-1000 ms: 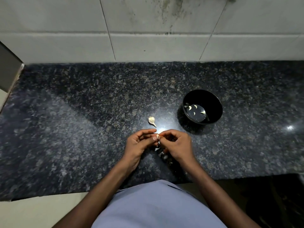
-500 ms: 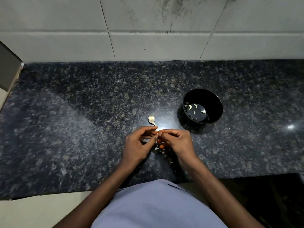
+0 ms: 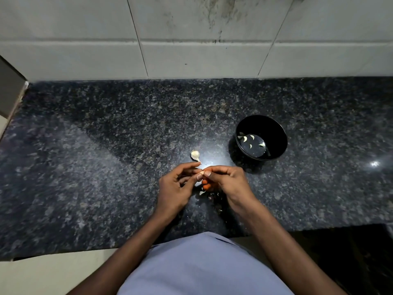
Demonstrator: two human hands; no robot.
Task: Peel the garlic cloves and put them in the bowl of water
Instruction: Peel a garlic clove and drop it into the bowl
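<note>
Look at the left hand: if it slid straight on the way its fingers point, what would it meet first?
The left hand points right, so it would first meet the garlic clove and the right hand pinching it, almost at once. Their fingertips look touching already, though depth is unclear.

Both hands' fingers (image 3: 200, 176) pinched together

Bare forearms (image 3: 282, 237), pale blue-grey garment (image 3: 202, 267)
</note>
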